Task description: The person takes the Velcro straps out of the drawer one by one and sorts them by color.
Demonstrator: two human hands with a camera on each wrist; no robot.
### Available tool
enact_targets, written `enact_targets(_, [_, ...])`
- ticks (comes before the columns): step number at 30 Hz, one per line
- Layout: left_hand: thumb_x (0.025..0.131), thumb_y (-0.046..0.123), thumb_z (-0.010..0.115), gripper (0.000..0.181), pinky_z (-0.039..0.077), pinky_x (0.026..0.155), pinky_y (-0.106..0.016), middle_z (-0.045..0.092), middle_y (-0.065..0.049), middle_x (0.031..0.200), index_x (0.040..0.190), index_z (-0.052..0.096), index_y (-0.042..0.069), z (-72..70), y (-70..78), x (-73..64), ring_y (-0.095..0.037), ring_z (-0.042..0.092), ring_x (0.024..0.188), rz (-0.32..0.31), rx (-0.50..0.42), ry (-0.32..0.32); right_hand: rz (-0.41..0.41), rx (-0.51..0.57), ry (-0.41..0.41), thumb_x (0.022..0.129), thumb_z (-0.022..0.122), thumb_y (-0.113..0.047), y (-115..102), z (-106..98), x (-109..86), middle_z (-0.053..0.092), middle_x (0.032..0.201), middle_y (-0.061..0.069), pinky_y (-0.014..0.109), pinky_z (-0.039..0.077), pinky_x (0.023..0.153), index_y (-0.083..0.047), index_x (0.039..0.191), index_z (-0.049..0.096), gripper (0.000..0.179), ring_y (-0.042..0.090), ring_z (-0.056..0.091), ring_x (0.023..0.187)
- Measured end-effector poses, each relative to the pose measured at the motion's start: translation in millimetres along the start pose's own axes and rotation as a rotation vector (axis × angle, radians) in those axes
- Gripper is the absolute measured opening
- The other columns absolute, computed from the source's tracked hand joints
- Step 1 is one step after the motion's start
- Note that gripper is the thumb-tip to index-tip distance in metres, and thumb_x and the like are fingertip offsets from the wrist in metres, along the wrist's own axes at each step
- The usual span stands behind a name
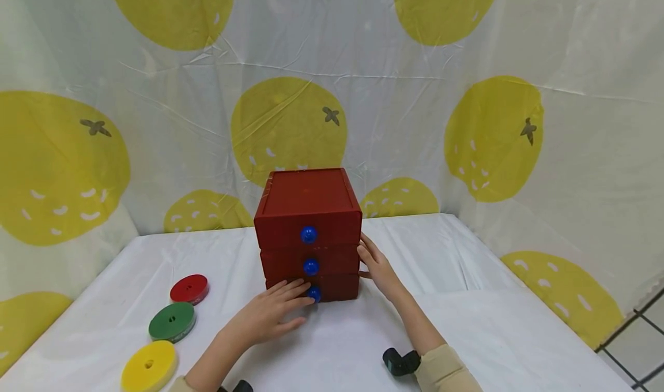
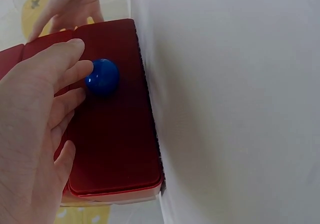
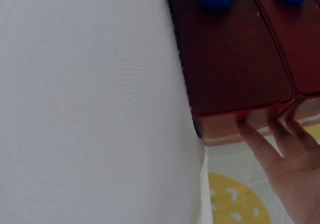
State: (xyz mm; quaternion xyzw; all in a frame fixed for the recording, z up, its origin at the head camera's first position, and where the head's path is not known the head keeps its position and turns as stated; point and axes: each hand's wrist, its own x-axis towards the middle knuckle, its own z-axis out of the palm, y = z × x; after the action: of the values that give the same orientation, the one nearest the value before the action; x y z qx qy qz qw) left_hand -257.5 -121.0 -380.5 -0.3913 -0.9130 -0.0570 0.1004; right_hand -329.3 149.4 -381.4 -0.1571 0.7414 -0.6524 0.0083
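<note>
A dark red three-drawer box (image 1: 308,193) stands in the middle of the table, its drawers stacked and pushed in. Each drawer front carries a round blue knob (image 1: 308,234). My left hand (image 1: 267,317) lies in front of the bottom drawer, fingers extended, with the fingertips right at the lowest blue knob (image 2: 104,77) but not wrapped round it. On the box's right side, my right hand (image 1: 380,271) rests its fingertips against the wall. The right wrist view shows those straight fingers (image 3: 262,146) touching the side of the lower drawers.
Left of the box, three flat discs with centre holes lie in a row: red (image 1: 189,289), green (image 1: 173,322) and yellow (image 1: 149,366). A white cloth (image 1: 498,328) covers the table. Behind hangs a white curtain (image 1: 384,115) with yellow fruit prints.
</note>
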Motion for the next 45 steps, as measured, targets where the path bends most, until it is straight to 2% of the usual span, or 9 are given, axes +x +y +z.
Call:
enact_targets(20, [0.092, 0.043, 0.046, 0.039, 0.032, 0.108, -0.041, 0.044, 0.005, 0.140, 0.127, 0.053, 0.027, -1.8, -1.2, 1.9, -0.016, 0.035, 0.133, -0.010, -0.017, -0.017, -0.002, 0.003, -0.005, 0.097, 0.037, -0.035, 0.1, -0.9, 0.0, 0.031, 0.147, 0.010, 0.048, 0.049, 0.088, -0.025, 0.144, 0.023, 0.049, 0.035, 0.039, 0.129])
enact_targets(23, [0.091, 0.041, 0.048, 0.038, 0.033, 0.107, -0.042, 0.045, 0.004, 0.139, 0.126, 0.054, 0.025, -3.0, -0.7, 0.3, -0.017, 0.038, 0.132, -0.007, -0.030, -0.003, 0.002, 0.003, -0.004, 0.098, 0.037, -0.034, 0.4, 0.0, -0.1, 0.032, 0.147, 0.010, 0.048, 0.049, 0.088, -0.026, 0.144, 0.023, 0.049, 0.035, 0.040, 0.128])
enact_targets(25, [0.090, 0.038, 0.052, 0.037, 0.038, 0.104, -0.041, 0.048, 0.004, 0.136, 0.125, 0.055, 0.025, -4.3, -0.6, -1.0, -0.017, 0.042, 0.129, -0.006, -0.038, 0.017, 0.001, 0.003, -0.006, 0.098, 0.037, -0.034, 0.2, 0.7, -0.2, 0.032, 0.147, 0.010, 0.048, 0.049, 0.088, -0.026, 0.144, 0.024, 0.049, 0.036, 0.040, 0.128])
enact_targets(28, [0.087, 0.032, 0.058, 0.033, 0.046, 0.096, -0.037, 0.056, 0.003, 0.127, 0.119, 0.059, 0.023, -6.8, -2.3, -3.0, -0.015, 0.050, 0.119, 0.017, -0.041, 0.085, 0.002, -0.001, -0.008, 0.098, 0.037, -0.034, -1.0, 1.1, 0.2, 0.032, 0.147, 0.010, 0.048, 0.049, 0.088, -0.026, 0.144, 0.023, 0.049, 0.035, 0.040, 0.128])
enact_targets(32, [0.083, 0.025, 0.064, 0.026, 0.053, 0.083, -0.029, 0.062, 0.007, 0.109, 0.109, 0.064, 0.022, -10.1, -7.3, -6.8, -0.010, 0.057, 0.101, 0.016, -0.021, 0.177, 0.001, -0.006, -0.011, 0.097, 0.037, -0.035, -3.6, -0.3, 1.0, 0.031, 0.147, 0.010, 0.048, 0.049, 0.089, -0.026, 0.144, 0.023, 0.050, 0.034, 0.039, 0.129])
enact_targets(40, [0.078, 0.021, 0.068, 0.010, 0.050, 0.061, -0.015, 0.065, 0.012, 0.079, 0.087, 0.070, 0.021, -15.9, -19.9, -20.8, -0.003, 0.058, 0.074, -0.060, 0.041, 0.353, 0.001, -0.006, -0.014, 0.097, 0.037, -0.036, -4.0, -1.2, 0.8, 0.031, 0.147, 0.009, 0.048, 0.049, 0.088, -0.026, 0.144, 0.023, 0.050, 0.034, 0.038, 0.130])
enact_targets(45, [0.074, 0.022, 0.071, 0.009, 0.049, 0.056, -0.014, 0.065, 0.010, 0.074, 0.083, 0.071, 0.020, -18.5, -29.8, -30.9, -0.004, 0.058, 0.070, -0.122, 0.100, 0.399, 0.003, -0.005, -0.008, 0.097, 0.038, -0.038, -0.5, -1.5, -0.1, 0.031, 0.147, 0.009, 0.047, 0.050, 0.088, -0.028, 0.144, 0.023, 0.050, 0.033, 0.039, 0.130])
